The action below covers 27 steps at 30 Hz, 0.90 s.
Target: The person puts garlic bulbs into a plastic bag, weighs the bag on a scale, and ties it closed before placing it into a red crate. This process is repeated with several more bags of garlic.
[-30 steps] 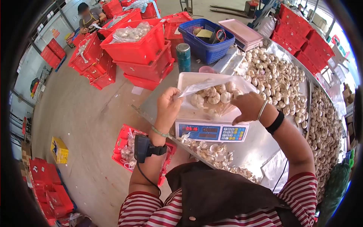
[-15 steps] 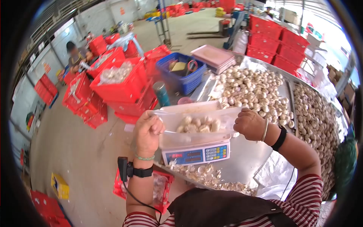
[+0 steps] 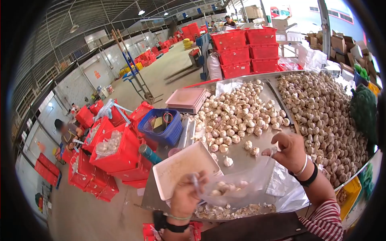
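A clear plastic bag (image 3: 255,176) with several garlic bulbs (image 3: 229,186) at its bottom hangs stretched between my hands. My left hand (image 3: 187,195), slightly blurred, is closed on the bag's left edge. My right hand (image 3: 290,153) pinches the opposite upper corner, thumb and forefinger pressed together. Just left of the bag, the pale tray of the scale (image 3: 177,168) sits tilted in view; the scale's display is hidden. Below the bag lie loose garlic skins (image 3: 241,211) along the metal table's edge.
Loose white garlic bulbs (image 3: 237,116) cover the metal table (image 3: 241,158). A divider bar (image 3: 282,105) separates them from a larger garlic heap (image 3: 321,124). A blue basket (image 3: 173,130), a green cylinder (image 3: 149,153) and red crates (image 3: 114,158) stand left. Another person (image 3: 68,132) sits beyond.
My view has swung right and up. The bag has moved off the scale to its right, with both hands still on it. My right hand is now higher than my left.
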Tool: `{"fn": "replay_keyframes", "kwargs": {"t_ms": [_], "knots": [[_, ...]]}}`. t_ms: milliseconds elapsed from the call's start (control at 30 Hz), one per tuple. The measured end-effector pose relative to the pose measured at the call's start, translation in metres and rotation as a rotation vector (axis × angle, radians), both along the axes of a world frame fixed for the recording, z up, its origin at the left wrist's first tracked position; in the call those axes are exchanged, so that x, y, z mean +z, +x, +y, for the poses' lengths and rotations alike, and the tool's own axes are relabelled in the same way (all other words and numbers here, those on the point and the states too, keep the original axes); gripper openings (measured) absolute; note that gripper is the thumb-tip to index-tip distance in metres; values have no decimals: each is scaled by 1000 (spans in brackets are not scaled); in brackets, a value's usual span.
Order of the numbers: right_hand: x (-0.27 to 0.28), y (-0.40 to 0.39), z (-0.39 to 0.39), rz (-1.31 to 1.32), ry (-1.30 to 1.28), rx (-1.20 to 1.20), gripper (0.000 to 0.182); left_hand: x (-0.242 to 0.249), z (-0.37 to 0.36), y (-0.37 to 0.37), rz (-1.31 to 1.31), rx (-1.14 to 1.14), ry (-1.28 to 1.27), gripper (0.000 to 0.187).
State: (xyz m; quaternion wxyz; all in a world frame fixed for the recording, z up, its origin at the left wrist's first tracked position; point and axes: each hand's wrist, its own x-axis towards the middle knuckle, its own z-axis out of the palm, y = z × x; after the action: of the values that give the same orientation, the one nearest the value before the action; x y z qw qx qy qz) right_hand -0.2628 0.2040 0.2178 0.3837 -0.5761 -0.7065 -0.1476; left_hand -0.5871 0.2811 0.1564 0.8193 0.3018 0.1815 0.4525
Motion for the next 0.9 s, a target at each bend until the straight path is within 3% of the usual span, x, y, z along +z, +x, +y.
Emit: {"fn": "replay_keyframes", "kwargs": {"t_ms": [67,100,133,200,267,333,400,467,500,533,567,600,633,700,733,800,833,900], "knots": [[-31,4,-7,468,-558,-72,28,-34,-8,27,-73,-70,-79,21],[-63,10,-4,663,-529,146,30,-50,-13,41,-76,-93,-123,18],[-81,8,-5,901,-641,325,43,-67,-14,56,-39,-159,-158,15],[-112,-6,-12,885,-529,482,67,-90,-22,89,-8,-230,-188,13],[-106,-21,-25,497,-463,386,81,-105,-31,119,36,-453,-142,29],[-105,-35,-28,402,-547,287,74,-130,-33,137,140,-437,-165,28],[-116,-36,-31,328,-266,243,67,-139,-34,147,247,-425,-192,28],[-140,-22,-30,318,-242,179,62,-135,-38,157,448,-304,256,26],[-152,-16,-38,303,-224,129,57,-124,-40,157,359,-302,45,21],[-152,-6,-45,349,-373,28,50,-141,-29,155,177,-278,-292,16],[-171,10,-49,338,-306,23,47,-155,-20,147,-17,-318,-330,16],[-192,22,-56,808,-321,71,42,-162,-14,143,36,-153,-376,14],[-194,27,-60,1535,-301,182,45,-167,-9,131,-34,-187,-494,14],[-201,26,-65,2204,-139,438,52,-147,-25,142,17,-133,-547,20],[-195,29,-69,2466,-202,604,51,-140,-29,146,33,-128,-575,20],[-189,45,-66,2301,-767,730,49,-125,-29,155,-10,-29,-346,22],[-183,42,-61,2315,-769,726,49,-108,-36,165,45,16,-252,24],[-169,28,-45,1617,-1001,477,40,-104,-38,167,30,-5,-168,25]]}}
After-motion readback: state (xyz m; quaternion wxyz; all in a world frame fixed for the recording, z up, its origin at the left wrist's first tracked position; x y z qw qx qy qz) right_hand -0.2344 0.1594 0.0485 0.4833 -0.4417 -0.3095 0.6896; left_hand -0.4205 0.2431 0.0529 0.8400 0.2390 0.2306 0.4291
